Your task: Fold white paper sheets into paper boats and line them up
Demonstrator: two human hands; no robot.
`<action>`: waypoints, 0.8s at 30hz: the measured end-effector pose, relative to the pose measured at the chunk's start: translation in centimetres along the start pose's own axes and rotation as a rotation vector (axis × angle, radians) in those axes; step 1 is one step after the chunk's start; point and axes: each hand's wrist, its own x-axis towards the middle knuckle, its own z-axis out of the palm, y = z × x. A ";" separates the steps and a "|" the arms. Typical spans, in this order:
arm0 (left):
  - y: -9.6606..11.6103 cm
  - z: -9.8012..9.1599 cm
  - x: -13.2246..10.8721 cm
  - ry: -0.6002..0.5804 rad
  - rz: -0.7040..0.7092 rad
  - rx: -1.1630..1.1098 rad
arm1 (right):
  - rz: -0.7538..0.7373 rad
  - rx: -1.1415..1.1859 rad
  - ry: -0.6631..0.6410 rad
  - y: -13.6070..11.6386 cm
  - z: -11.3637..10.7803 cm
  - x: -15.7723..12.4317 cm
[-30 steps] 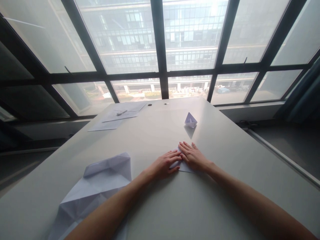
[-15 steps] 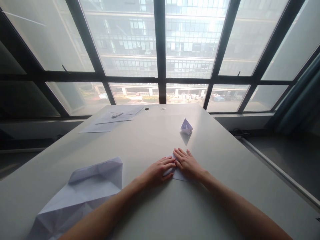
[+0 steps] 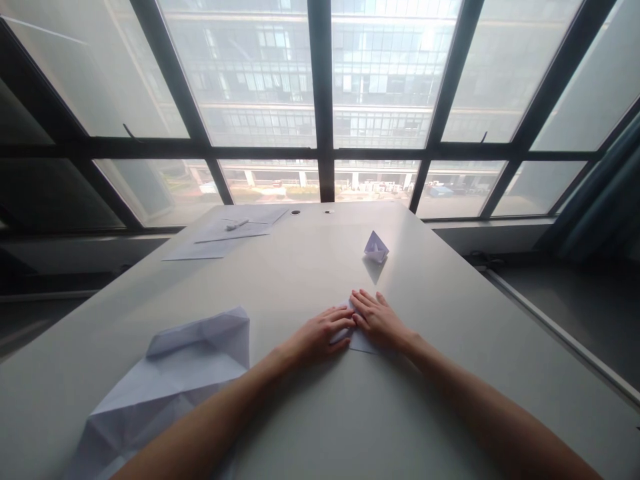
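Both of my hands lie flat on a small folded white paper (image 3: 358, 341) in the middle of the grey table (image 3: 430, 313). My left hand (image 3: 320, 332) presses the paper's left part, fingers stretched out. My right hand (image 3: 377, 320) covers its right part, fingertips touching those of the left. Only a corner of the paper shows between and under the hands. A small finished paper boat (image 3: 376, 247) stands upright farther back, apart from my hands.
A large creased sheet of white paper (image 3: 173, 377) lies at the near left. Flat sheets (image 3: 220, 237) with a pen (image 3: 236, 225) on them lie at the far left. Two round cable holes (image 3: 311, 212) sit near the far edge, below big windows.
My hands stay pressed on the small paper in the same pose. Only the head camera shifted a little, first down and then back up.
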 end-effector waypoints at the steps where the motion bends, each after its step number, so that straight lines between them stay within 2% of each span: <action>1: 0.1 -0.1 0.0 0.000 -0.002 -0.002 | 0.001 0.000 0.000 0.0 0.0 0.0; 17: 0.2 -0.1 -0.1 -0.001 -0.002 -0.002 | -0.001 0.007 -0.011 0.1 0.1 0.0; 21: 0.0 0.1 -0.3 -0.001 -0.102 0.050 | -0.023 -0.004 -0.013 -0.1 -0.2 -0.1; 24: -0.3 0.3 -0.3 -0.075 -0.163 0.157 | -0.022 -0.013 -0.019 -0.2 -0.3 -0.1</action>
